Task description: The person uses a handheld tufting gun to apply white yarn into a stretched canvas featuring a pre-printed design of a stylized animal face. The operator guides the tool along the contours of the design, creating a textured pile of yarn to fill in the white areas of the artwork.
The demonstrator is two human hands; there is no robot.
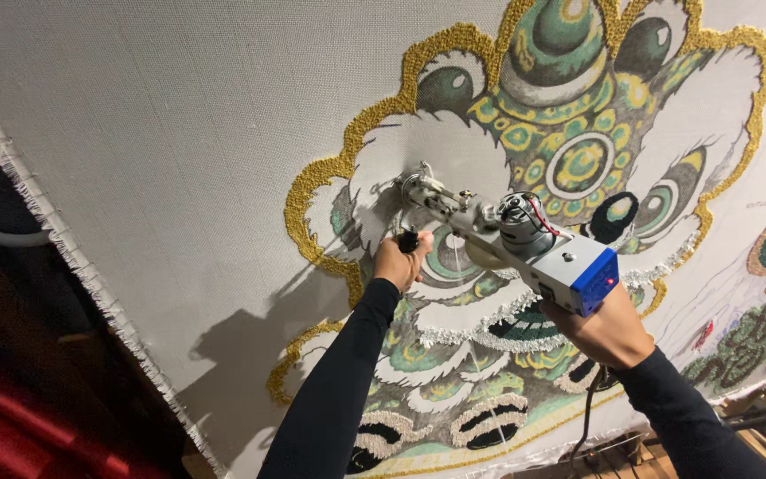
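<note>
The person holds a tufting gun (507, 235) against a stretched cloth (179, 133), its tip pressed into the white patch of a lion design (569, 160) outlined in gold. The left hand (398, 262) is closed around the gun's black front grip. The right hand (597, 333) grips the rear handle under the blue box. White yarn (467, 310) hangs below the gun. A cord (589, 412) drops from the right hand. The cloth's frayed edge (55, 231) runs along the left.
</note>
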